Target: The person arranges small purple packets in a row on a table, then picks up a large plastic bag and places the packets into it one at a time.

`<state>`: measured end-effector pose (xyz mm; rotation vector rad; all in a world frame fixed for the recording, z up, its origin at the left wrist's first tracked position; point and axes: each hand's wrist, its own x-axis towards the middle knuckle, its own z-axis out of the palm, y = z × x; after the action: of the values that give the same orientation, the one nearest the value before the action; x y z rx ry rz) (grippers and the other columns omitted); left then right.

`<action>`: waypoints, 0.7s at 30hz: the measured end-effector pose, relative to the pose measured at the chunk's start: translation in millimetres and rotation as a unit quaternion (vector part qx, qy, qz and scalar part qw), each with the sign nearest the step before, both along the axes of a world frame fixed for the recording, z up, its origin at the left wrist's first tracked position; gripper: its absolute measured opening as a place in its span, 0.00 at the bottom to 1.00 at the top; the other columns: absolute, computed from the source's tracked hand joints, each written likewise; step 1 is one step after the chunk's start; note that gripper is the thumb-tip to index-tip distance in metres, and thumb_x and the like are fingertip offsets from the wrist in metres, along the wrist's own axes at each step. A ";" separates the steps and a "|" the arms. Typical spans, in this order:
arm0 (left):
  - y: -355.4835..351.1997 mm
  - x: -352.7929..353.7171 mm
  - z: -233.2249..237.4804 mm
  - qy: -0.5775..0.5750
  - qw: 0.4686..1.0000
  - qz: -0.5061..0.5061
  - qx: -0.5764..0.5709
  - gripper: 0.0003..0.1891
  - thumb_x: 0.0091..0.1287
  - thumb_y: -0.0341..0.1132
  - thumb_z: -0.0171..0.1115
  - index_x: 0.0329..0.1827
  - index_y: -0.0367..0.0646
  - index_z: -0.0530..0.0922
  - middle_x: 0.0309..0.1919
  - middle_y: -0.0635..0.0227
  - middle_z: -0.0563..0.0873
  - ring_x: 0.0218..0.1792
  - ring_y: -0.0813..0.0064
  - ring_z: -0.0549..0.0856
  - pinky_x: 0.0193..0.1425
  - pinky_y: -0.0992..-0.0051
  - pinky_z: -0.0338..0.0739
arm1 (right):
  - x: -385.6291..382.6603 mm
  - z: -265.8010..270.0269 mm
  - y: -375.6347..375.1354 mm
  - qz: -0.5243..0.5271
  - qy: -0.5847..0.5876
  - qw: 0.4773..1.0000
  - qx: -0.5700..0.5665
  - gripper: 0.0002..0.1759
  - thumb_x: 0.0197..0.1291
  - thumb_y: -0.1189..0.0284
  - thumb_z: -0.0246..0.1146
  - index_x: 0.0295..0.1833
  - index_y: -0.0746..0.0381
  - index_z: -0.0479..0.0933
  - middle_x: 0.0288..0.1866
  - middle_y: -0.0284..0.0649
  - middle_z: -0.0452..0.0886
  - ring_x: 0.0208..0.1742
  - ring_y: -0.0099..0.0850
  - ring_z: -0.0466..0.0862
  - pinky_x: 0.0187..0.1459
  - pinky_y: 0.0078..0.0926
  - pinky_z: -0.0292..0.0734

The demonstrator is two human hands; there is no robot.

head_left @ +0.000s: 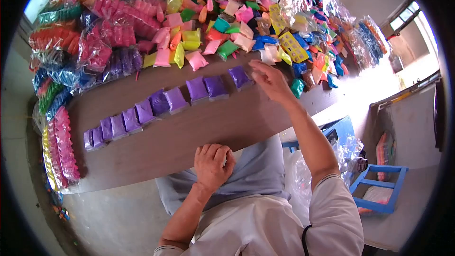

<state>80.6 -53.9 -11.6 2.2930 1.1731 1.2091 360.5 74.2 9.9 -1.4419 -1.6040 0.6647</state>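
1. Readable text, labels, brands, numbers, signs: none found in the head view.
2. Purple packets (197, 89) in the row on the counter (189, 132): plain faces, no print legible.
3. Yellow cards (294, 47) among the mixed packets: a grid pattern shows, but any characters are too small to make out.
4. Bagged bundles (102, 42) at the left: clear wrapping with glare, no label discernible.
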 end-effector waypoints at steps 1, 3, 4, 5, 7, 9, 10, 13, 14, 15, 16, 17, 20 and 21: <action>-0.2 -0.3 0.5 0.002 1.000 -0.001 -0.004 0.08 0.54 0.27 0.68 0.34 0.47 0.79 0.31 0.70 0.82 0.34 0.65 0.81 0.40 0.64 0.71 | -3.6 -3.1 1.7 0.015 -0.040 0.999 0.011 0.19 0.69 0.71 0.62 0.63 0.66 0.76 0.61 0.42 0.81 0.59 0.27 0.80 0.56 0.24 0.76; 0.1 -1.3 0.8 0.007 1.000 0.000 -0.005 0.08 0.54 0.27 0.68 0.34 0.47 0.79 0.31 0.70 0.82 0.34 0.65 0.81 0.40 0.64 0.71 | -14.4 0.4 4.0 0.031 -0.078 0.996 0.023 0.18 0.68 0.72 0.63 0.60 0.65 0.78 0.59 0.41 0.82 0.56 0.26 0.81 0.53 0.24 0.77; -0.3 -1.3 -0.2 0.008 1.000 0.002 -0.008 0.08 0.54 0.26 0.68 0.34 0.47 0.79 0.31 0.70 0.82 0.34 0.65 0.81 0.40 0.65 0.71 | -18.5 3.9 3.0 0.013 -0.089 0.996 -0.001 0.15 0.66 0.73 0.64 0.56 0.66 0.80 0.58 0.43 0.82 0.54 0.30 0.83 0.51 0.26 0.79; -0.4 -1.1 -0.6 0.008 1.000 0.003 -0.010 0.08 0.54 0.26 0.67 0.34 0.47 0.79 0.31 0.70 0.82 0.34 0.65 0.81 0.41 0.65 0.70 | -21.5 7.3 2.0 -0.005 -0.100 0.995 -0.025 0.13 0.64 0.74 0.64 0.52 0.66 0.82 0.57 0.46 0.82 0.52 0.34 0.85 0.50 0.28 0.80; -0.6 -0.9 1.5 0.013 1.000 0.003 -0.014 0.07 0.54 0.26 0.67 0.34 0.47 0.79 0.30 0.70 0.82 0.34 0.65 0.81 0.41 0.65 0.70 | -21.9 5.3 1.5 0.012 -0.091 0.996 -0.020 0.12 0.64 0.73 0.64 0.52 0.66 0.82 0.56 0.46 0.83 0.49 0.33 0.85 0.48 0.27 0.80; -0.6 -0.9 2.3 0.016 1.000 0.001 -0.019 0.07 0.54 0.26 0.67 0.34 0.47 0.79 0.30 0.70 0.82 0.34 0.66 0.81 0.41 0.65 0.70 | -19.9 0.6 2.3 0.028 -0.083 0.996 -0.016 0.12 0.65 0.73 0.63 0.51 0.66 0.82 0.55 0.46 0.83 0.47 0.32 0.86 0.46 0.26 0.80; -0.6 -1.0 2.3 0.014 1.000 0.000 -0.017 0.07 0.54 0.26 0.67 0.34 0.46 0.79 0.30 0.70 0.82 0.34 0.66 0.81 0.41 0.65 0.70 | -17.4 -3.4 4.1 0.022 -0.063 0.998 0.000 0.12 0.66 0.72 0.63 0.52 0.66 0.82 0.52 0.45 0.84 0.44 0.30 0.85 0.45 0.26 0.80; -0.7 -1.0 2.7 0.012 1.000 -0.003 -0.014 0.07 0.54 0.26 0.67 0.34 0.46 0.79 0.30 0.70 0.82 0.34 0.66 0.81 0.41 0.65 0.70 | -10.5 7.5 6.1 -0.006 -0.031 0.999 -0.033 0.13 0.67 0.71 0.62 0.53 0.66 0.82 0.46 0.44 0.85 0.41 0.27 0.84 0.43 0.24 0.79; -0.9 -1.1 2.8 0.011 1.000 -0.002 -0.012 0.07 0.54 0.26 0.67 0.34 0.46 0.79 0.30 0.70 0.82 0.34 0.66 0.81 0.41 0.65 0.71 | -9.2 13.2 6.2 -0.026 -0.018 0.996 -0.082 0.14 0.67 0.70 0.62 0.54 0.66 0.82 0.44 0.44 0.86 0.39 0.26 0.83 0.42 0.24 0.79; -0.8 -1.0 2.6 0.011 1.000 -0.003 -0.012 0.07 0.54 0.26 0.67 0.34 0.46 0.79 0.30 0.70 0.82 0.34 0.66 0.81 0.41 0.65 0.71 | -9.0 15.8 6.9 -0.027 -0.017 0.996 -0.081 0.14 0.67 0.70 0.62 0.54 0.66 0.82 0.44 0.44 0.86 0.39 0.26 0.83 0.42 0.24 0.79; -0.5 -1.0 2.0 0.011 1.000 -0.004 -0.012 0.07 0.54 0.26 0.67 0.34 0.46 0.79 0.30 0.70 0.83 0.34 0.65 0.81 0.41 0.65 0.71 | -10.0 17.9 8.3 -0.029 -0.027 0.997 -0.070 0.15 0.67 0.69 0.63 0.55 0.66 0.81 0.43 0.44 0.86 0.39 0.26 0.83 0.42 0.24 0.79; -0.2 -1.0 1.8 0.012 1.000 -0.003 -0.012 0.07 0.54 0.26 0.67 0.34 0.46 0.79 0.30 0.70 0.83 0.34 0.65 0.81 0.42 0.65 0.71 | -11.4 18.8 10.1 -0.029 -0.036 0.997 -0.058 0.16 0.67 0.68 0.64 0.55 0.66 0.81 0.43 0.44 0.86 0.39 0.26 0.82 0.42 0.24 0.78; 0.1 -1.2 3.8 0.014 1.000 -0.003 -0.013 0.07 0.54 0.26 0.68 0.33 0.46 0.79 0.30 0.70 0.82 0.34 0.65 0.81 0.41 0.65 0.70 | -20.4 7.6 20.3 -0.008 -0.042 0.999 -0.009 0.19 0.64 0.64 0.68 0.55 0.65 0.81 0.40 0.44 0.85 0.38 0.30 0.82 0.43 0.27 0.79; 0.2 -1.3 3.3 0.016 1.000 -0.001 -0.013 0.07 0.54 0.26 0.68 0.33 0.46 0.79 0.30 0.70 0.82 0.34 0.65 0.81 0.41 0.65 0.70 | -25.2 6.6 22.8 -0.006 -0.041 0.999 -0.009 0.19 0.64 0.64 0.68 0.55 0.65 0.81 0.40 0.44 0.85 0.38 0.30 0.82 0.43 0.27 0.79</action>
<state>79.2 -53.7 -8.3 2.3020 1.1890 1.1540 335.3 97.0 16.4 -1.5070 -1.6543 0.6216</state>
